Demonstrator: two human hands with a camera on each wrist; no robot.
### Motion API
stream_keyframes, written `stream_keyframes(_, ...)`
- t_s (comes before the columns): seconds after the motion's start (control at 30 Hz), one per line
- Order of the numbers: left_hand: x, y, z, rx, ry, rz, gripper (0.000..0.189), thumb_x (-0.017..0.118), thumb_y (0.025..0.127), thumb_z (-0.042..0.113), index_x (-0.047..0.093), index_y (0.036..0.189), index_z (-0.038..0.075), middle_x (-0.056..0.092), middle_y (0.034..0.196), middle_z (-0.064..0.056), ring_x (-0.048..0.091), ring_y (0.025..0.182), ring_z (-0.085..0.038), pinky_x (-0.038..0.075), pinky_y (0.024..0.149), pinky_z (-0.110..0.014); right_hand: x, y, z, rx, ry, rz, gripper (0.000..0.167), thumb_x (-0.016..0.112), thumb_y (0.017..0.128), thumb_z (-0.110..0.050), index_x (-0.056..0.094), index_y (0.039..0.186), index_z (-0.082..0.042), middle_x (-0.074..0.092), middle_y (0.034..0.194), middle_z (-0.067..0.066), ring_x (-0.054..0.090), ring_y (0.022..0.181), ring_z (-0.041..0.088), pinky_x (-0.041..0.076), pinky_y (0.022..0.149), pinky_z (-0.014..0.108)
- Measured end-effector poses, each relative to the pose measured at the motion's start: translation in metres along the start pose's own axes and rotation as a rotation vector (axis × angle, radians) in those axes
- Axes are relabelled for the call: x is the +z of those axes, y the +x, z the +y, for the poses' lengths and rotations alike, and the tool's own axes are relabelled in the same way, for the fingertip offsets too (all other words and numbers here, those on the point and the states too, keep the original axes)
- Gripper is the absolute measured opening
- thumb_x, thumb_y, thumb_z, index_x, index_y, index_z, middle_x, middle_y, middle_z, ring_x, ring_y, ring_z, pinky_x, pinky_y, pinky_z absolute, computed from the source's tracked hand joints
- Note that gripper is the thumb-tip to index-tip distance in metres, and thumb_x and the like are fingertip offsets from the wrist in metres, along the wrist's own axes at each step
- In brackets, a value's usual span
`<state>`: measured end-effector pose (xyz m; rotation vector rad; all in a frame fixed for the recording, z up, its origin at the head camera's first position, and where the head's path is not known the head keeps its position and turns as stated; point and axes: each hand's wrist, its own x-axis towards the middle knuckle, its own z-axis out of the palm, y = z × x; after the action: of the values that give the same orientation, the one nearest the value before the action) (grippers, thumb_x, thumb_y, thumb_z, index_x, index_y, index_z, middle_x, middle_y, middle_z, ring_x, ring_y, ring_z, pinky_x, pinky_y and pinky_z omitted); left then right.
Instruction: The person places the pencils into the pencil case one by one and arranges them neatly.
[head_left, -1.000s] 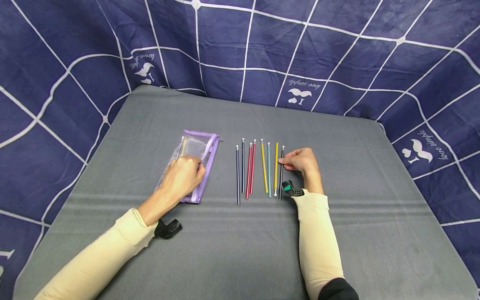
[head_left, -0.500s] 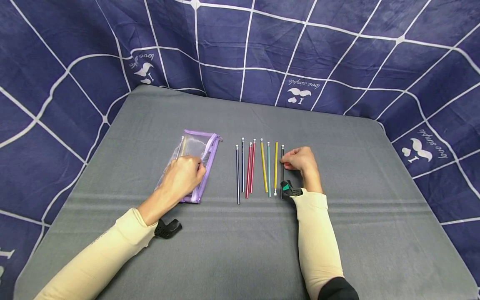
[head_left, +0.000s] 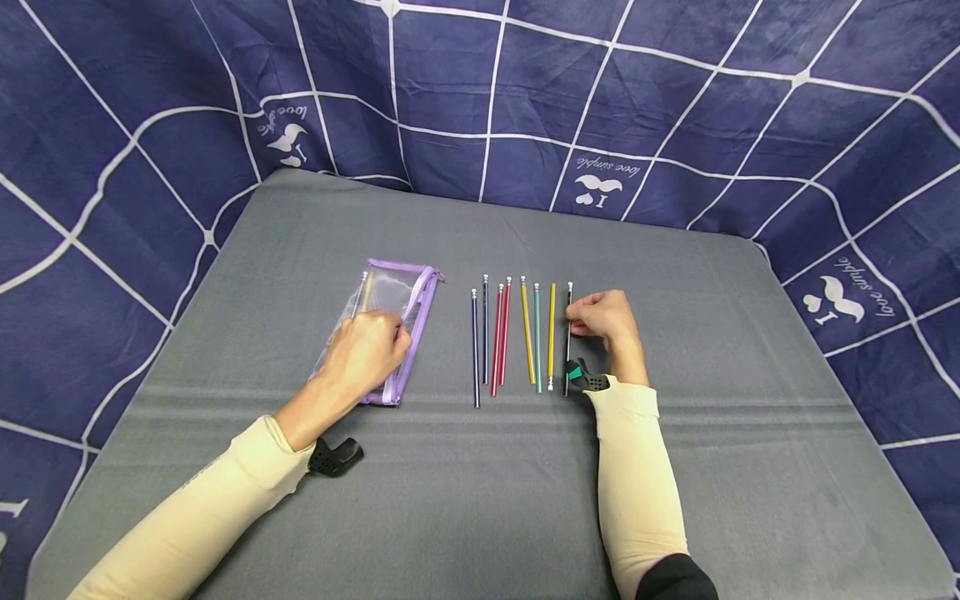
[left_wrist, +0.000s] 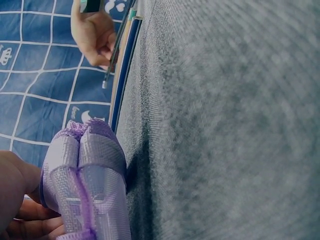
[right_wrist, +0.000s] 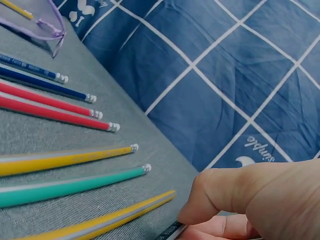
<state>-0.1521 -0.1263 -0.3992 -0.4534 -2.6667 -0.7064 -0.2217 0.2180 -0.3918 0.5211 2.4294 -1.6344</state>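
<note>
A see-through pencil case with purple trim lies at the left in the head view, with a pencil or two showing through it. My left hand grips it, and the left wrist view shows my thumb and fingers around the case. On the right, my right hand pinches a black pencil near its eraser end. Beside it lie two yellow pencils, a teal pencil, two red pencils and two dark blue pencils, roughly parallel.
All of this is on a grey cloth-covered table. A blue cloth with white grid lines hangs around the back and sides. One yellow pencil points the opposite way, its eraser towards me.
My right hand has taken the black pencil between its fingertips and shifted it slightly right and away from me. My left hand and the pencil case have stayed put.
</note>
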Motion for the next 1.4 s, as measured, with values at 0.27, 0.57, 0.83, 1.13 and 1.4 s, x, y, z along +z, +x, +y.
stream_keyframes(0.27,0.0,0.0,0.0,-0.006,-0.001,-0.003,0.031,0.058,0.084,0.005,0.048,0.056,0.011,0.051,0.06,-0.008,0.05,0.049,-0.029,0.046,0.047,-0.05,0.001,-0.001,-0.002,-0.012,0.093,-0.058,0.021,0.063,0.083,0.006,0.06,0.102,0.013,0.064,0.067,0.001,0.064,0.057,0.007,0.056,0.062,0.023)
stream_keyframes(0.57,0.0,0.0,0.0,0.011,0.007,0.01,0.03,0.059,0.083,0.005,0.047,0.055,0.011,0.051,0.06,-0.007,0.049,0.049,-0.028,0.046,0.047,-0.05,0.016,0.001,-0.005,-0.052,0.185,-0.134,0.029,0.059,0.083,0.009,0.056,0.111,0.018,0.064,0.069,0.002,0.064,0.056,0.008,0.056,0.061,0.023)
stream_keyframes(0.83,-0.001,0.0,0.0,0.007,0.003,0.006,0.03,0.059,0.083,0.004,0.048,0.056,0.011,0.05,0.059,-0.007,0.048,0.05,-0.029,0.046,0.048,-0.051,0.03,0.0,-0.009,-0.061,0.288,-0.165,0.015,0.058,0.084,0.011,0.059,0.098,0.009,0.063,0.069,0.003,0.064,0.055,0.009,0.055,0.057,0.022)
stream_keyframes(1.13,-0.001,0.0,0.0,0.018,0.009,0.012,0.03,0.06,0.082,0.004,0.048,0.056,0.011,0.05,0.058,-0.007,0.049,0.05,-0.028,0.047,0.048,-0.05,0.05,-0.003,-0.013,-0.052,0.343,-0.198,0.014,0.056,0.084,0.012,0.058,0.097,0.008,0.062,0.069,0.004,0.063,0.058,0.01,0.055,0.059,0.022)
stream_keyframes(1.4,-0.002,0.0,0.0,0.009,0.014,0.007,0.031,0.059,0.083,0.004,0.047,0.055,0.011,0.049,0.059,-0.007,0.049,0.05,-0.028,0.047,0.048,-0.05,0.072,-0.009,-0.018,-0.049,0.364,-0.212,0.016,0.058,0.083,0.013,0.058,0.099,0.011,0.063,0.074,0.006,0.065,0.06,0.012,0.056,0.06,0.024)
